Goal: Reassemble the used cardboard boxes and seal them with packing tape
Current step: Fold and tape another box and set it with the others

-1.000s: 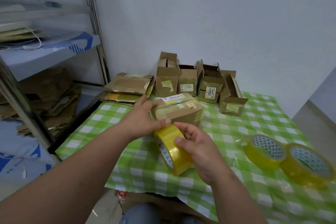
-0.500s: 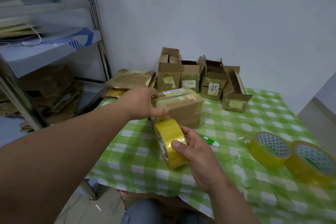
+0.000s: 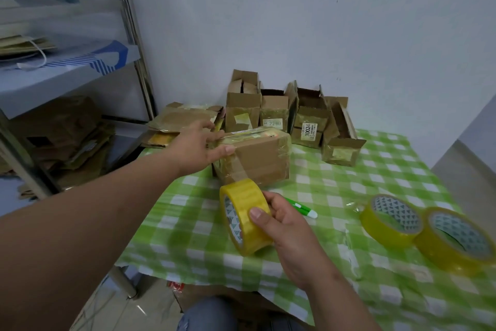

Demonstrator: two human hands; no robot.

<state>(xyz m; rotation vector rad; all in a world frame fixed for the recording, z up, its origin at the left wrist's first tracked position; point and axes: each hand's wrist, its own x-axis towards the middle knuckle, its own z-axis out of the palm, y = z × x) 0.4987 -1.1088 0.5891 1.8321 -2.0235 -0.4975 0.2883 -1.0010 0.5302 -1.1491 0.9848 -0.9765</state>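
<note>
Green-checked tablecloth (image 3: 349,185) against a pale wall, and on it, towards the back, sits the closed cardboard box (image 3: 257,159) being sealed. Left hand (image 3: 197,146) is on the box's near left corner, fingers straight and slightly spread over the top edge, thumb pressing the tape strip (image 3: 238,169) against the front face. That clear strip runs down off the box to the yellow tape roll (image 3: 245,216), held just in front of the box and clear of the cloth. Right hand (image 3: 284,226) grips the roll, thumb curled over the outer band, fingers wrapped behind.

My read: the box is light and stiff, likely to slide on the cloth, so flat pressure on corner and top is the right hold. Film looks thin, sticky and quick to wrinkle; best kept taut, with the roll taken by its rim.

Open boxes (image 3: 292,113) wait behind, two spare rolls (image 3: 426,231) sit right, and a green pen (image 3: 300,207) lies beside the right hand.
</note>
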